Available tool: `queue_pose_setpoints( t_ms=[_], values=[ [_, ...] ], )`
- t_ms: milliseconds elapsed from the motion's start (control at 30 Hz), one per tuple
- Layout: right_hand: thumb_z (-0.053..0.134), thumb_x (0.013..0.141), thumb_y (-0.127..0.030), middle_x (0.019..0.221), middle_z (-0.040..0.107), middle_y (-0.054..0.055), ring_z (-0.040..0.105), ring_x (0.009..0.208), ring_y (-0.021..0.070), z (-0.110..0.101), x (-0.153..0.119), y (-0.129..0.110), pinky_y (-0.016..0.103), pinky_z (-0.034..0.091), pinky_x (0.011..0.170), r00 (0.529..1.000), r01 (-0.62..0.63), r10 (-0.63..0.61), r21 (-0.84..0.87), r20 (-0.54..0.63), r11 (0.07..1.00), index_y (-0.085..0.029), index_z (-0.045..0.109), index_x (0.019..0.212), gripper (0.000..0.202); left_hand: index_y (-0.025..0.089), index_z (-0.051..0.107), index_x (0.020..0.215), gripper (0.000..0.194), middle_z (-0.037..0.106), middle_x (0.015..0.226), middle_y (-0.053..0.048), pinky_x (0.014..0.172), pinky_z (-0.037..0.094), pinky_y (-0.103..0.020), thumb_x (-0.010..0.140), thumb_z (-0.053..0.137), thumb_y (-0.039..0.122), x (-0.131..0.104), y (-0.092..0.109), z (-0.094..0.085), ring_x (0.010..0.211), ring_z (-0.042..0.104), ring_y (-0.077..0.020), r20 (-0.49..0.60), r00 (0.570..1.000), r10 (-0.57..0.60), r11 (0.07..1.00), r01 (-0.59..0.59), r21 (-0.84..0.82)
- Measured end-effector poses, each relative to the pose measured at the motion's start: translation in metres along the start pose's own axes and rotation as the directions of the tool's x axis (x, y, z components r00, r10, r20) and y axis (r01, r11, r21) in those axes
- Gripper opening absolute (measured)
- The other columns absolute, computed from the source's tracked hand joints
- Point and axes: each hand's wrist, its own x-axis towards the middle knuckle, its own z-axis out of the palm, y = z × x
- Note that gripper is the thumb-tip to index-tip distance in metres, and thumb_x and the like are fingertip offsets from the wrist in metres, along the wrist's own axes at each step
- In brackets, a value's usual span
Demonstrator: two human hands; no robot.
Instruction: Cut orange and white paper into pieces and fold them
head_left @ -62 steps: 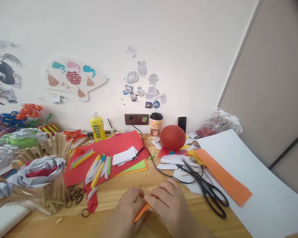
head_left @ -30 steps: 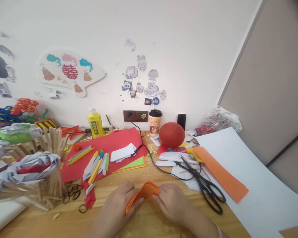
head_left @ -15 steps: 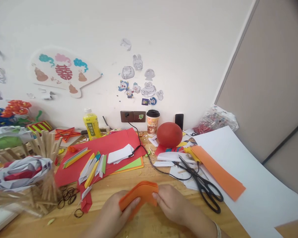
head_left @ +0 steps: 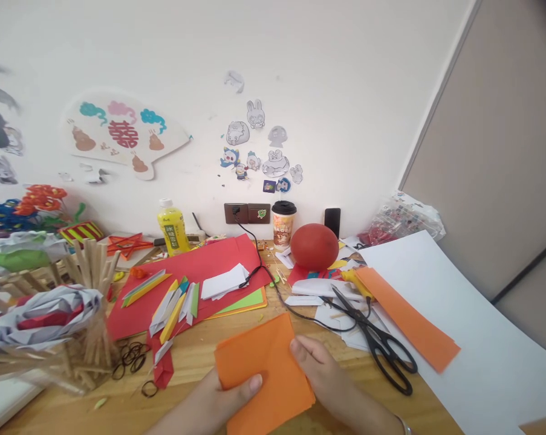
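A stack of orange paper sheets [head_left: 273, 368], roughly square, is held up over the wooden table near its front edge. My left hand [head_left: 230, 396] grips the stack from the left, thumb flat on the front face and fingers hidden behind. At the right edge, my right hand [head_left: 315, 365] is closed on the same stack, its thumb near the upper right side. Black-handled scissors [head_left: 367, 332] lie to the right, blades pointing away and left. Beyond them, long orange paper strips [head_left: 409, 320] rest on a large white sheet [head_left: 436, 290].
Red paper [head_left: 136, 308] bears folded paper pieces and white slips [head_left: 225, 282]. A red balloon [head_left: 314, 246], lidded cup [head_left: 283, 226] and yellow bottle [head_left: 173, 229] stand by the wall. A black cable [head_left: 279, 296] crosses the table. Wooden sticks [head_left: 91, 272] stand left, near black rings [head_left: 132, 356].
The orange stack was bent in an arch between both hands; now it is flatter, with its broad face towards me. My right hand has shifted slightly right along its edge.
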Motion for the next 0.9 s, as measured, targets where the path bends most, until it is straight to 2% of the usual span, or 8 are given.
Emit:
queue_pose_setpoints(
  t_ms=[100, 200, 400, 533, 633, 700, 800, 900],
  values=[
    [0.044, 0.085, -0.054, 0.078, 0.060, 0.003, 0.052, 0.073, 0.0150, 0.001, 0.000, -0.001, 0.024, 0.042, 0.065, 0.999, 0.035, -0.037, -0.071, -0.017, 0.997, -0.016, 0.063, 0.093, 0.044, 0.014, 0.061, 0.076, 0.061, 0.054, 0.036, 0.002, 0.034, 0.035, -0.022, 0.061, 0.055, 0.073, 0.003, 0.002, 0.006, 0.031, 0.046, -0.0117, -0.032, 0.987, -0.155, 0.987, 0.153, -0.047],
    [0.044, 0.087, -0.050, 0.086, 0.062, 0.003, 0.053, 0.076, 0.0147, 0.001, 0.000, -0.003, 0.025, 0.043, 0.069, 0.999, 0.044, -0.043, -0.072, 0.013, 0.996, -0.018, 0.062, 0.100, 0.039, 0.013, 0.060, 0.078, 0.067, 0.057, 0.040, 0.000, 0.033, 0.032, -0.022, 0.058, 0.052, 0.077, 0.002, 0.008, 0.009, 0.031, 0.046, -0.0122, -0.051, 0.977, -0.208, 0.971, 0.200, -0.130],
    [0.046, 0.088, -0.044, 0.101, 0.063, 0.005, 0.057, 0.086, 0.0161, 0.000, -0.003, -0.009, 0.029, 0.044, 0.080, 0.995, 0.034, -0.038, 0.047, 0.088, 0.998, -0.021, 0.059, 0.110, 0.034, 0.014, 0.055, 0.097, 0.070, 0.059, 0.043, 0.001, 0.031, 0.024, -0.019, 0.067, 0.044, 0.076, -0.004, 0.014, 0.008, 0.029, 0.041, -0.0091, -0.024, 0.982, -0.186, 0.964, 0.177, -0.200],
    [0.057, 0.082, -0.040, 0.106, 0.063, 0.005, 0.058, 0.092, 0.0187, -0.006, -0.002, -0.008, 0.032, 0.044, 0.083, 0.986, -0.013, -0.013, 0.156, 0.166, 0.988, -0.024, 0.056, 0.116, 0.038, 0.014, 0.053, 0.104, 0.067, 0.062, 0.050, 0.001, 0.032, 0.027, -0.019, 0.071, 0.045, 0.072, -0.004, 0.013, 0.008, 0.031, 0.043, -0.0091, 0.019, 0.987, -0.162, 0.961, 0.162, -0.224],
    [0.063, 0.077, -0.039, 0.103, 0.064, 0.004, 0.058, 0.092, 0.0189, -0.009, 0.000, -0.004, 0.029, 0.044, 0.080, 0.997, -0.029, 0.022, 0.096, 0.070, 0.995, -0.024, 0.065, 0.105, 0.032, 0.015, 0.051, 0.110, 0.072, 0.065, 0.053, -0.001, 0.035, 0.033, -0.020, 0.068, 0.046, 0.074, -0.003, 0.010, 0.008, 0.037, 0.051, -0.0128, 0.116, 0.985, -0.131, 0.942, 0.160, -0.294],
    [0.067, 0.072, -0.038, 0.097, 0.067, 0.004, 0.060, 0.086, 0.0177, -0.009, 0.001, -0.002, 0.027, 0.045, 0.074, 0.998, -0.063, 0.063, 0.100, 0.010, 0.993, -0.024, 0.070, 0.095, 0.027, 0.014, 0.051, 0.110, 0.081, 0.068, 0.061, -0.006, 0.039, 0.037, -0.020, 0.063, 0.043, 0.080, -0.003, 0.009, 0.006, 0.048, 0.060, -0.0162, 0.245, 0.965, -0.091, 0.911, 0.181, -0.372],
    [0.069, 0.068, -0.036, 0.080, 0.068, 0.004, 0.060, 0.066, 0.0134, -0.008, 0.002, -0.002, 0.022, 0.044, 0.058, 0.997, -0.082, 0.081, 0.190, 0.015, 0.978, -0.021, 0.074, 0.079, 0.019, 0.012, 0.053, 0.111, 0.099, 0.070, 0.075, -0.014, 0.045, 0.041, -0.021, 0.054, 0.026, 0.090, -0.002, 0.008, 0.001, 0.067, 0.066, -0.0243, 0.435, 0.900, -0.014, 0.842, 0.245, -0.481],
    [0.065, 0.070, -0.028, 0.065, 0.062, 0.001, 0.054, 0.053, 0.0096, -0.008, 0.002, -0.003, 0.019, 0.038, 0.048, 0.997, -0.039, 0.026, 0.197, 0.072, 0.980, -0.019, 0.074, 0.066, 0.013, 0.015, 0.052, 0.114, 0.100, 0.069, 0.086, -0.015, 0.046, 0.042, -0.024, 0.057, 0.018, 0.089, -0.003, 0.011, -0.003, 0.079, 0.067, -0.0309, 0.504, 0.863, -0.012, 0.814, 0.302, -0.496]
  ],
)
